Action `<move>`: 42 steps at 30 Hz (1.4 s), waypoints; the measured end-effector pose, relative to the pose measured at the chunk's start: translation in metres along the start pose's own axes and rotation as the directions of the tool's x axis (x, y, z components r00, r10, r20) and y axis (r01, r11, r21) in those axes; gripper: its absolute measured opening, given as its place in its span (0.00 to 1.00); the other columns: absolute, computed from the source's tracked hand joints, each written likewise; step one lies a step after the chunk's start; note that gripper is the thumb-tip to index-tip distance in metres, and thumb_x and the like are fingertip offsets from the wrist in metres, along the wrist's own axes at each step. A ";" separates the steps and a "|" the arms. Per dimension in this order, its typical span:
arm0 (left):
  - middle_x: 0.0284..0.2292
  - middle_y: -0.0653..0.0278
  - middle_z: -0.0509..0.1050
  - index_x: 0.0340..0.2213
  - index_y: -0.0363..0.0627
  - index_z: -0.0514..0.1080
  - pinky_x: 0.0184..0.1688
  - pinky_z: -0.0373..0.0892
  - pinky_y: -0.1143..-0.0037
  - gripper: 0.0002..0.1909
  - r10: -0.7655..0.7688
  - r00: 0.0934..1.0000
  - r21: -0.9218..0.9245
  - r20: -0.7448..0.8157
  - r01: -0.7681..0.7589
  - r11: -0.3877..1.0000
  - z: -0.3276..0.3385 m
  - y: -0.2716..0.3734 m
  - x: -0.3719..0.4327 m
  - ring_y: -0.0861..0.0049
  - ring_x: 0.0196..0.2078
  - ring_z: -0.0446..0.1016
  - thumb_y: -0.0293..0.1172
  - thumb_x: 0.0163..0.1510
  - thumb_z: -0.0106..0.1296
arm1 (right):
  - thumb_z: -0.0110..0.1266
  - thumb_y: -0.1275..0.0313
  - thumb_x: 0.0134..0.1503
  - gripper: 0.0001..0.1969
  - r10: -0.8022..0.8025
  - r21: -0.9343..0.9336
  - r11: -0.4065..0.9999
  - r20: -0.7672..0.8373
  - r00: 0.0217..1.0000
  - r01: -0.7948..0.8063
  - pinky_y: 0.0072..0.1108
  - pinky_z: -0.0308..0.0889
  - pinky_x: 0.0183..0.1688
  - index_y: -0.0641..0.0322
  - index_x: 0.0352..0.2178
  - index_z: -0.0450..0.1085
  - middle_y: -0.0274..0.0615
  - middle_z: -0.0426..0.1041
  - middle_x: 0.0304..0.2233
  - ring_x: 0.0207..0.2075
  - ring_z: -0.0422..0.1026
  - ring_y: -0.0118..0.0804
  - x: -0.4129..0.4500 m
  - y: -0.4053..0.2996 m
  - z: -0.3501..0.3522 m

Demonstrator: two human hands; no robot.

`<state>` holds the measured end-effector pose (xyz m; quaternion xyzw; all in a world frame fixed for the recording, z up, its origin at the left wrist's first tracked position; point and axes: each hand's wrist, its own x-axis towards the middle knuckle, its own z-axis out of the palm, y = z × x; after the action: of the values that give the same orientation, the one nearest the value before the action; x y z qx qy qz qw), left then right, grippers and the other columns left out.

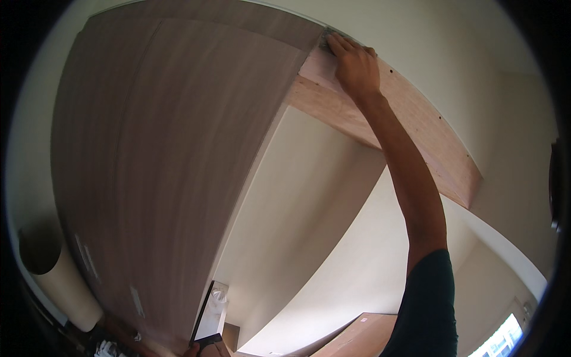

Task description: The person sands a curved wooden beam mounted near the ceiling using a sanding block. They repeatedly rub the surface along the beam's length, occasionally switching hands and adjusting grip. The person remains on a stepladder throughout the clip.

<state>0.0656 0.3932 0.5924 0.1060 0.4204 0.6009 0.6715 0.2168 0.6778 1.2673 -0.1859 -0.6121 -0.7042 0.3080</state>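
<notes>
My right hand (359, 67) reaches high up, its fingers pressing a dark abrasive-looking pad (329, 41) against the pale plywood board (415, 107) near the ceiling. The pad lies at the board's left end, beside the edge of a brown wood-grain panel (187, 134). Most of the pad is hidden under the fingers. At the bottom edge, part of my left hand (192, 350) shows against a dark-edged object (209, 342) that I cannot name; the picture cuts both off.
A large roll of sheet material (67, 290) leans at the lower left. A cardboard box (361, 334) lies at the bottom, right of a narrow white piece (212, 312). Several dark holes mark the plywood. A bright window (502, 337) shows at the lower right.
</notes>
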 end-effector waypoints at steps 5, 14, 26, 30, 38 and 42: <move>0.47 0.56 0.74 0.53 0.38 0.70 0.50 0.76 0.66 0.24 -0.044 0.996 -0.126 0.082 0.054 0.990 -0.005 -0.020 0.035 0.63 0.49 0.75 0.46 0.67 0.44 | 0.47 0.85 0.50 0.30 0.033 0.064 0.997 0.138 0.990 -0.042 0.37 0.65 0.56 0.52 0.56 0.70 0.38 0.74 0.55 0.53 0.74 0.45 0.011 -0.004 -0.023; 0.48 0.56 0.74 0.53 0.39 0.71 0.50 0.76 0.64 0.24 -0.034 0.997 -0.175 0.067 0.045 0.984 -0.031 -0.039 0.049 0.63 0.50 0.74 0.47 0.66 0.45 | 0.46 0.81 0.54 0.28 0.077 0.123 0.989 0.004 0.997 -0.077 0.39 0.64 0.57 0.52 0.57 0.68 0.37 0.73 0.56 0.54 0.74 0.41 0.000 0.001 -0.012; 0.51 0.53 0.72 0.54 0.38 0.69 0.55 0.73 0.66 0.27 -0.014 1.000 -0.087 0.019 0.016 0.996 0.015 0.010 -0.005 0.58 0.54 0.71 0.49 0.66 0.44 | 0.45 0.84 0.53 0.29 0.088 0.088 0.992 0.037 0.995 -0.091 0.38 0.63 0.58 0.52 0.57 0.70 0.39 0.73 0.56 0.55 0.72 0.43 0.005 -0.005 -0.010; 0.51 0.53 0.72 0.55 0.37 0.68 0.55 0.73 0.66 0.28 -0.067 0.997 -0.056 0.041 0.069 0.996 0.025 0.019 -0.003 0.59 0.54 0.71 0.49 0.66 0.44 | 0.46 0.84 0.51 0.29 0.025 0.079 0.997 0.006 1.000 -0.026 0.38 0.67 0.54 0.52 0.56 0.71 0.43 0.76 0.51 0.50 0.75 0.47 0.006 -0.001 -0.007; 0.50 0.49 0.73 0.55 0.34 0.67 0.54 0.75 0.65 0.29 -0.118 0.989 -0.049 0.093 0.123 0.991 0.049 0.037 -0.002 0.59 0.53 0.73 0.50 0.67 0.41 | 0.46 0.85 0.50 0.28 0.061 0.097 0.992 0.191 0.980 -0.080 0.37 0.73 0.48 0.55 0.53 0.73 0.51 0.78 0.45 0.42 0.77 0.53 0.010 -0.006 -0.025; 0.50 0.49 0.73 0.55 0.34 0.67 0.53 0.76 0.64 0.30 -0.113 0.990 -0.046 0.086 0.117 0.992 0.034 0.015 0.020 0.58 0.52 0.74 0.51 0.67 0.41 | 0.46 0.86 0.50 0.27 -0.009 0.145 0.989 0.108 0.994 -0.007 0.36 0.74 0.47 0.57 0.52 0.74 0.49 0.77 0.47 0.42 0.78 0.51 0.002 -0.010 -0.029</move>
<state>0.0772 0.4273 0.6146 0.0895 0.3822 0.5668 0.7243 0.2116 0.6499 1.2561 -0.2008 -0.6775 -0.6469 0.2867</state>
